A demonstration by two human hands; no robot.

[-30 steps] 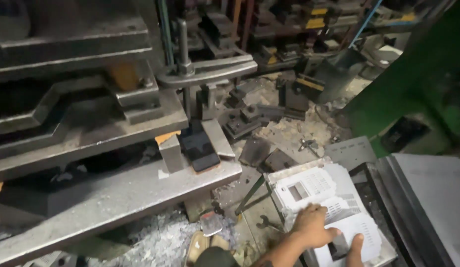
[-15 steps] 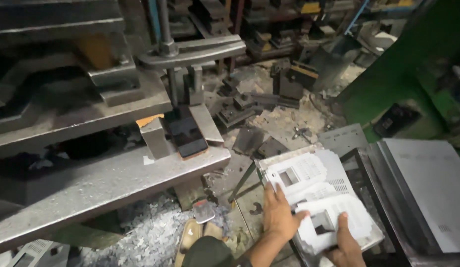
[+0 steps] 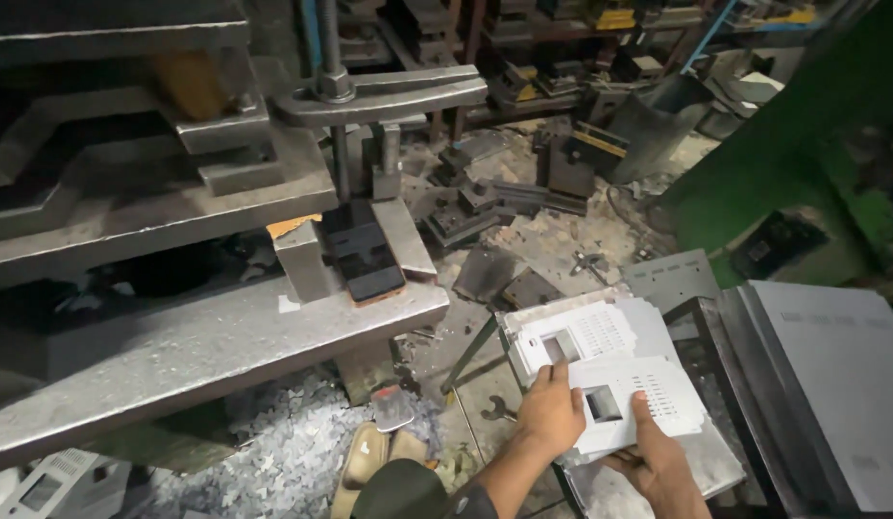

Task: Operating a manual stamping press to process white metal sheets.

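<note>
Both hands lift the top white punched sheet (image 3: pixel 638 399) off the stack (image 3: pixel 586 332) right of the press bed (image 3: pixel 216 351): left hand (image 3: pixel 552 413) fingers closed on its edge, right hand (image 3: pixel 658 461) pinching beneath. Next needs a level carry.

One camera only, worn on the person's head, looks steeply down and forward across a workshop. It is nearest to the person's own hands at the bottom edge: the left hand (image 3: pixel 550 415) and right hand (image 3: pixel 658 461) come up from below, on a punched white metal plate (image 3: pixel 648 399). The steel press bed (image 3: pixel 206 351) runs across the left half, close to the lens and seen from slightly above. The littered floor (image 3: pixel 552 240) recedes toward the top, where shelves lie farthest off. A green machine frame (image 3: pixel 782 144) cuts the upper right corner.
</note>
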